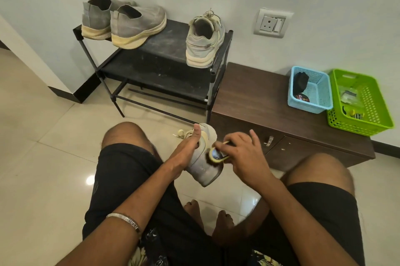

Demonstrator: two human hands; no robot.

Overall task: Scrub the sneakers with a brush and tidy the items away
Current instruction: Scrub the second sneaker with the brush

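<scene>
Fingers [249, 138] of the right hand [244, 155] curl around the brush [216, 155]; left hand [186, 146] grips the sneaker [202, 168].

Glossy cream floor tiles [54, 136] mirror a lamp at eight o'clock. The sneaker [202, 166] I hold at centre is grey cloth, matt and scuffed; the brush [216, 156] against it looks like shiny yellow plastic. At eleven o'clock, a black metal rack [164, 58] has dusty matt shelves. At three o'clock, the dark wood-grain worktop [249, 97] carries perforated plastic baskets, one blue [311, 105], one bright green [368, 123]. My wristband [124, 220] is polished metal.
</scene>
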